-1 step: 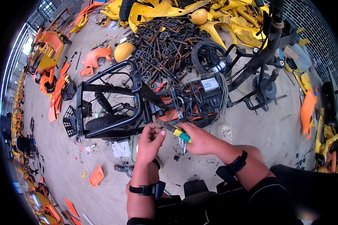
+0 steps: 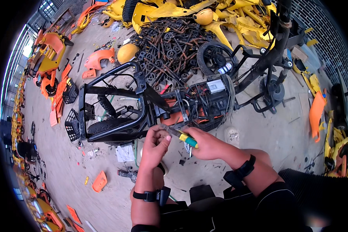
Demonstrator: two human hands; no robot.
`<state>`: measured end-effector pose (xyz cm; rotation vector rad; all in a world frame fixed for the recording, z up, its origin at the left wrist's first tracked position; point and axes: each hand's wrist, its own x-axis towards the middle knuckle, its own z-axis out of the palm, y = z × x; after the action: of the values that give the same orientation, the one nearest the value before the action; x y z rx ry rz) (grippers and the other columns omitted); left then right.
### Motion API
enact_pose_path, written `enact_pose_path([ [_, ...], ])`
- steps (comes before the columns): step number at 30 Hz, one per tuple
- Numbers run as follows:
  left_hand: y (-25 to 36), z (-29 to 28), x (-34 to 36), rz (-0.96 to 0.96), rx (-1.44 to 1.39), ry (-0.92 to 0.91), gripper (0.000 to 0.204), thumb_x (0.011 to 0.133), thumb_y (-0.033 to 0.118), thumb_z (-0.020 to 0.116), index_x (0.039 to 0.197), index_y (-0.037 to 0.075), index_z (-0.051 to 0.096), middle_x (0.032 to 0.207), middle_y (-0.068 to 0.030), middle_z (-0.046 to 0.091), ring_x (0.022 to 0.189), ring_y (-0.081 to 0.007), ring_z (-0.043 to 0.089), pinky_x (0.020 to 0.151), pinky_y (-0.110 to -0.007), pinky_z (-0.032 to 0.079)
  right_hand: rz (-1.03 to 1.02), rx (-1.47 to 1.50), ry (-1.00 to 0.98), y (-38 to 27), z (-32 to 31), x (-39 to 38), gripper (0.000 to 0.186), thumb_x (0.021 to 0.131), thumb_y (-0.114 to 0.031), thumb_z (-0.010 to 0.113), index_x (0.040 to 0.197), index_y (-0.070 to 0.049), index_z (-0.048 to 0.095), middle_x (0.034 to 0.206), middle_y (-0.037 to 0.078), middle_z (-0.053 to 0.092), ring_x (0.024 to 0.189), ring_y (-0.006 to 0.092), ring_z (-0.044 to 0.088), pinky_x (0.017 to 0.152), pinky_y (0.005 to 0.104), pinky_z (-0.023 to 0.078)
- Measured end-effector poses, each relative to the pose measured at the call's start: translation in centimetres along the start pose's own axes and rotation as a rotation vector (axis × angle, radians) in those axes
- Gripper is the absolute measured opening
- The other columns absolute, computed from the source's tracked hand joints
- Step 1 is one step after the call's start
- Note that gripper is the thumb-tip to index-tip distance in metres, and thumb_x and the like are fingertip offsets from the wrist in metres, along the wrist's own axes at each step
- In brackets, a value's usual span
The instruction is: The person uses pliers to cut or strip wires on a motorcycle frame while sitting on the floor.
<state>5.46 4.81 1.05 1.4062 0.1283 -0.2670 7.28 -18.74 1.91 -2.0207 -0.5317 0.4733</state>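
My right hand [image 2: 205, 144] is wrapped round the yellow-and-green handle of a hand tool [image 2: 191, 141]. Its flat grey blade points up and left toward my left hand [image 2: 156, 142]. The fingers of that hand are curled in with the thumb against them, close to the blade's tip; whatever they pinch is too small to make out. Just beyond both hands lies a stripped electric scooter frame [image 2: 116, 92] of black tubing. In its middle sit bundled wires [image 2: 230, 102], a silver-topped box [image 2: 215, 86] and orange panels [image 2: 177, 117].
Behind the frame rises a heap of rusty metal parts [image 2: 168, 48], with yellow body panels [image 2: 170, 11] beyond. A loose wheel [image 2: 216, 58] leans at the heap's right. On the floor are a power tool [image 2: 127, 174], an orange piece [image 2: 99, 181] and a white sheet [image 2: 125, 153].
The tool in my right hand has shifted and turned very slightly. My left hand stays almost where it was.
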Motion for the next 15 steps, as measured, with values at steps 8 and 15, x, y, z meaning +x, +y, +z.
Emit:
enact_pose_path([
  [8, 1.3, -1.2, -3.5, -0.218, -0.436, -0.468, 0.071, 0.091, -0.001, 0.065, 0.154, 0.001, 0.032, 0.148, -0.0324, 0.046, 0.057, -0.0013, 0.044, 0.044, -0.016, 0.033, 0.054, 0.199, -0.286, -0.8, 2.1, -3.8, 0.049, 0.083, -0.004, 0.059, 0.132, -0.004, 0.053, 0.103, 0.019, 0.067, 0.095, 0.0380, 0.067, 0.082, 0.0429, 0.052],
  [15, 0.6, -1.3, -5.0, -0.171, -0.493, -0.533, 0.068, 0.094, 0.004, 0.067, 0.152, -0.007, 0.034, 0.153, -0.0259, 0.045, 0.052, -0.0027, 0.042, 0.043, -0.019, 0.031, 0.078, 0.086, -0.251, -3.1, 2.7, -4.9, 0.041, 0.084, -0.010, 0.063, 0.124, -0.005, 0.055, 0.092, 0.022, 0.068, 0.086, 0.0417, 0.068, 0.073, 0.0466, 0.053],
])
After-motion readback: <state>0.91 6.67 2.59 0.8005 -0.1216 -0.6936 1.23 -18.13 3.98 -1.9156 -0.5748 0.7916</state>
